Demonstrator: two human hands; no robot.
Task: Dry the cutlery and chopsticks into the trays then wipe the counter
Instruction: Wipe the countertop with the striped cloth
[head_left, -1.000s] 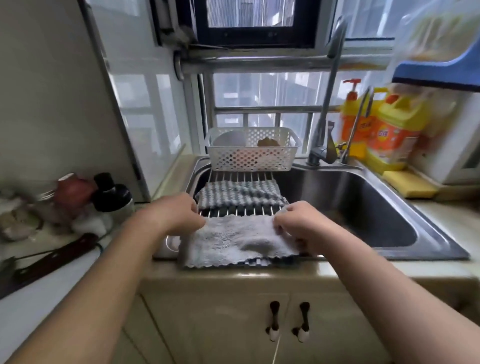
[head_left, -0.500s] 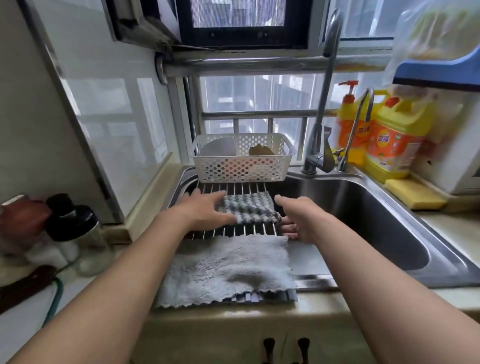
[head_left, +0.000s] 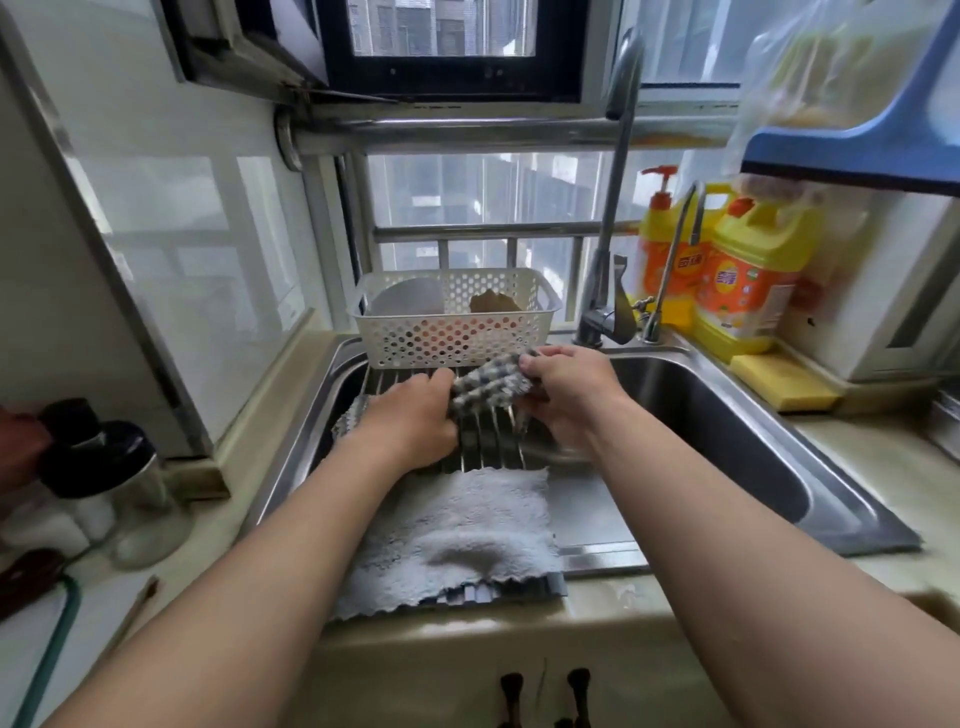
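At frame centre, left hand (head_left: 410, 422) and right hand (head_left: 567, 396) both grip the checked grey cloth (head_left: 491, 387), bunched on the sink rack (head_left: 488, 447) just below the white basket (head_left: 452, 340); grey towel (head_left: 457, 540) lies lower centre.

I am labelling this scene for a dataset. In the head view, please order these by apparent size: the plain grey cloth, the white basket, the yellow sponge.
1. plain grey cloth: largest, though it lies nearest the camera.
2. white basket.
3. yellow sponge: clearly smallest.
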